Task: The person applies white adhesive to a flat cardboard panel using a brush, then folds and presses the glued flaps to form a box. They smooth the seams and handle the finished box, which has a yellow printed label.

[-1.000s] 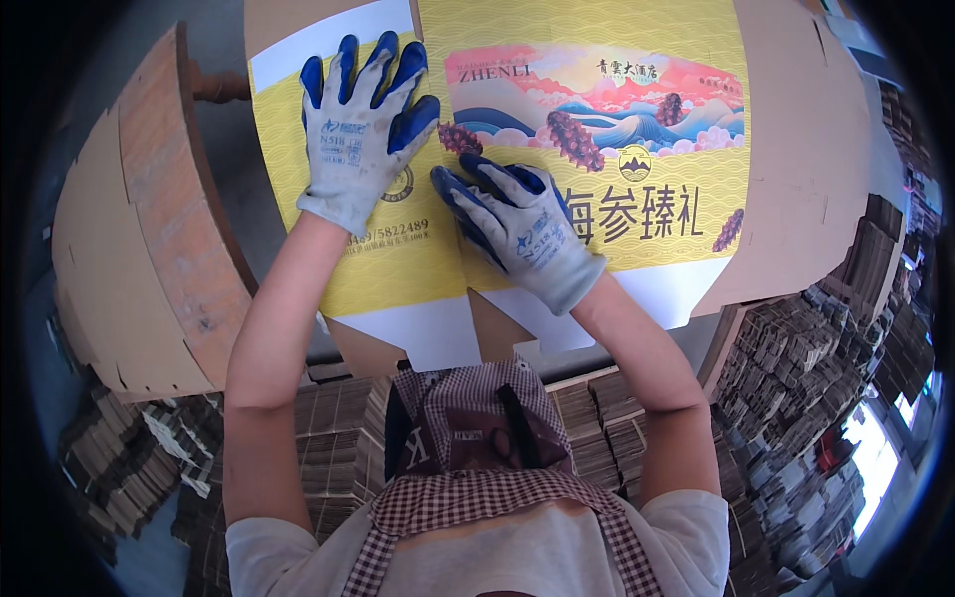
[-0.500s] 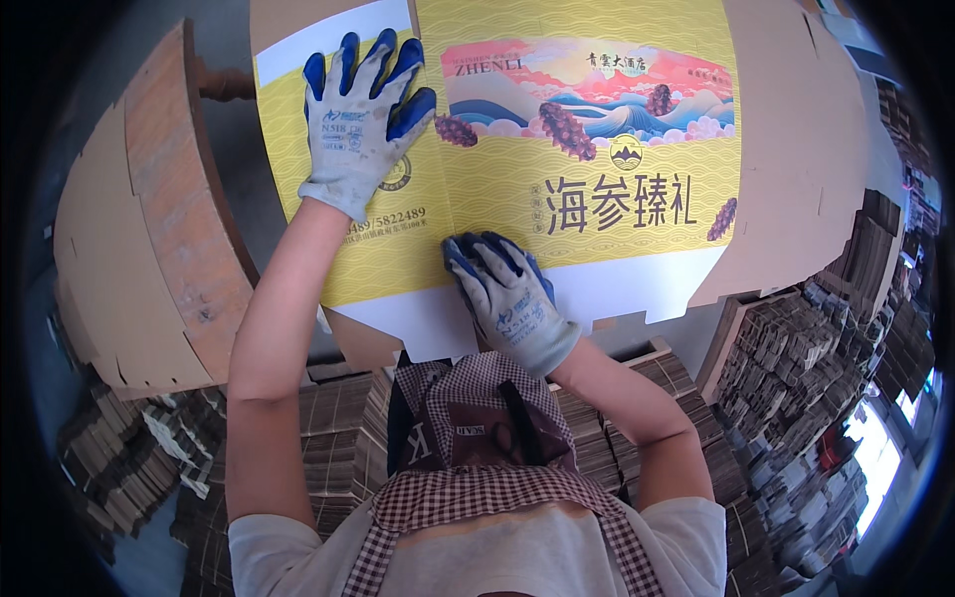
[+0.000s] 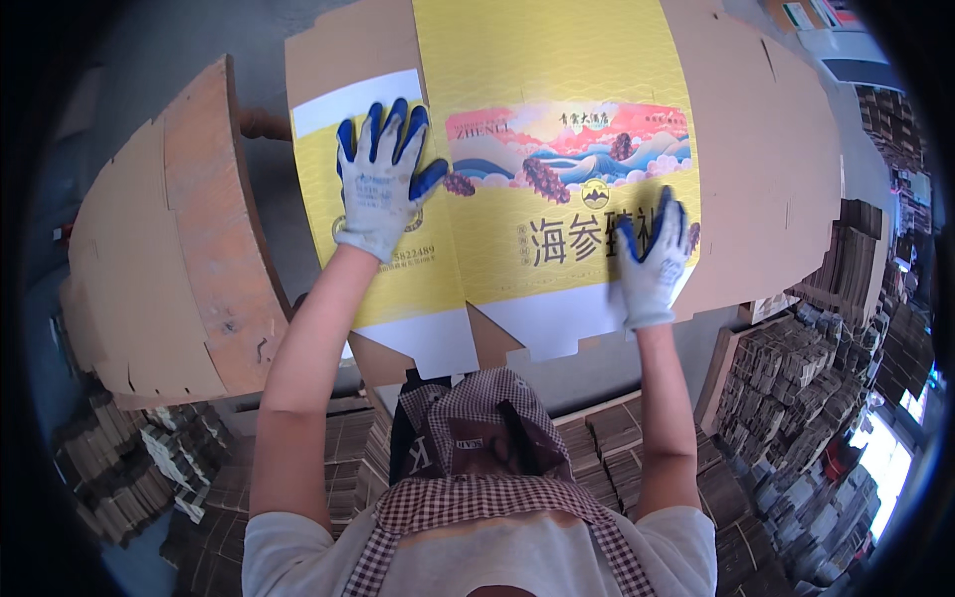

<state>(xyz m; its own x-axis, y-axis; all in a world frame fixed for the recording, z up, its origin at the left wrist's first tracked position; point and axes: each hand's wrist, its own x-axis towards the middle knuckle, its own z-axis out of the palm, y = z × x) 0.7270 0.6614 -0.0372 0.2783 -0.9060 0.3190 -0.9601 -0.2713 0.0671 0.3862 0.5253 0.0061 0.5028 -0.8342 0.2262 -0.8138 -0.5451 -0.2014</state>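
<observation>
A yellow printed cardboard sheet [image 3: 557, 60] with white flaps and a pink-and-blue picture lies flat in front of me, on top of larger brown cardboard [image 3: 761, 189]. My left hand [image 3: 383, 194], in a grey glove with blue fingertips, rests on its left panel with the fingers spread. Over the right part of the printed panel is my right hand [image 3: 657, 261], gloved the same way. Its fingers point away from me, thumb apart, and it covers some of the dark lettering. Neither hand grips anything.
To the left stands a wooden board [image 3: 214, 249] beside curved brown cardboard [image 3: 119, 259]. Stacks of cut cardboard [image 3: 771, 373] are at the right, with more stacks [image 3: 119, 468] at the lower left. Bundled cardboard [image 3: 617, 438] lies below the work surface's near edge.
My right hand has moved from the near crease to the right side of the panel. The sheet and my left hand appear lower in view; the left hand stays on the left panel.
</observation>
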